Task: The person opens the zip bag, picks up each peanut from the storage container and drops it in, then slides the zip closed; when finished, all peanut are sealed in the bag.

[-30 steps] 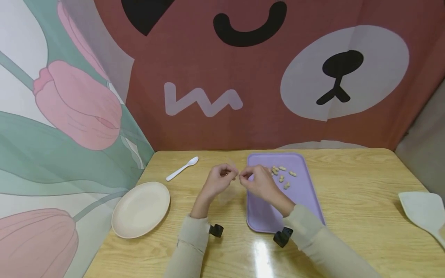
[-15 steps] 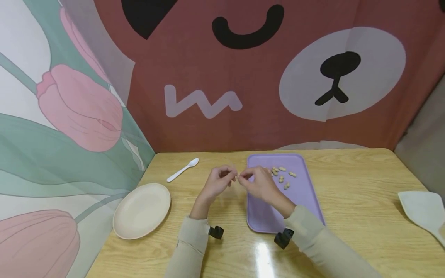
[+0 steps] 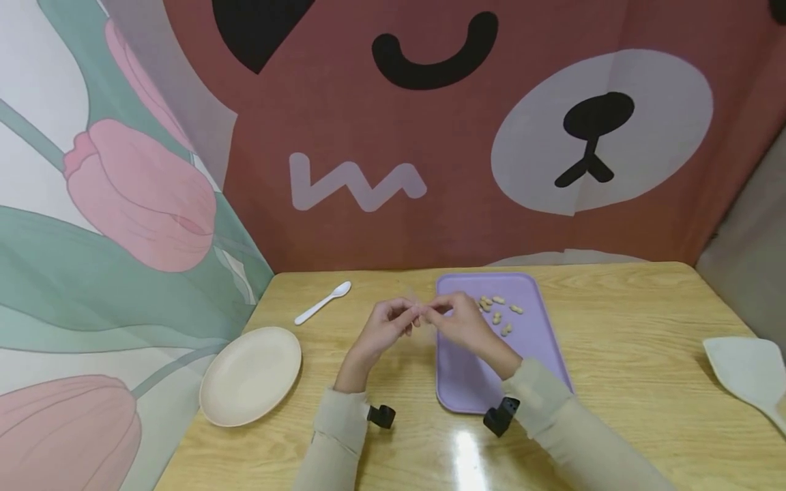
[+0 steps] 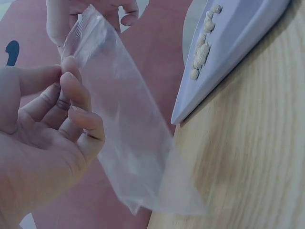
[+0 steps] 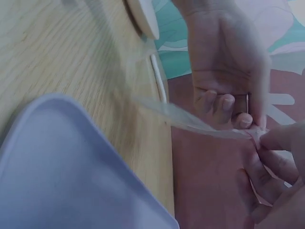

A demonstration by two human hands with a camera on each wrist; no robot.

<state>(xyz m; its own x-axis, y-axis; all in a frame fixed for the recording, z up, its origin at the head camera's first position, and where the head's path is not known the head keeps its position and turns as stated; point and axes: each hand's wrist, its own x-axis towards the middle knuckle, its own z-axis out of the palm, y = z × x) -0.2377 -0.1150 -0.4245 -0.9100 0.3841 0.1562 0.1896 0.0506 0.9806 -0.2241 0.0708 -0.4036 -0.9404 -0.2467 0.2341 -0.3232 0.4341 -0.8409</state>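
A clear plastic bag [image 4: 126, 119] hangs from both hands, its lower end loose over the table. My left hand [image 3: 382, 333] pinches its top edge between thumb and fingers. Close against it, my right hand [image 3: 462, 320] pinches the same edge, fingertips meeting. In the right wrist view the bag [image 5: 188, 119] trails away from the pinching fingers. No contents show inside it. Several peanuts in their shells [image 3: 497, 318] lie on a purple tray [image 3: 543, 351], partly behind the right hand and forearm.
A cream plate [image 3: 250, 376] stands at the table's left edge. Behind it lies a white spoon [image 3: 322, 303]. A whitish spatula [image 3: 746, 368] rests at the far right. Patterned cloth hangs along the back and left of the wooden table [image 3: 632, 382].
The two hands have come together, closing the small gap between their fingertips at the bag's top edge. The tray, peanuts, plate and spoon stay in place.
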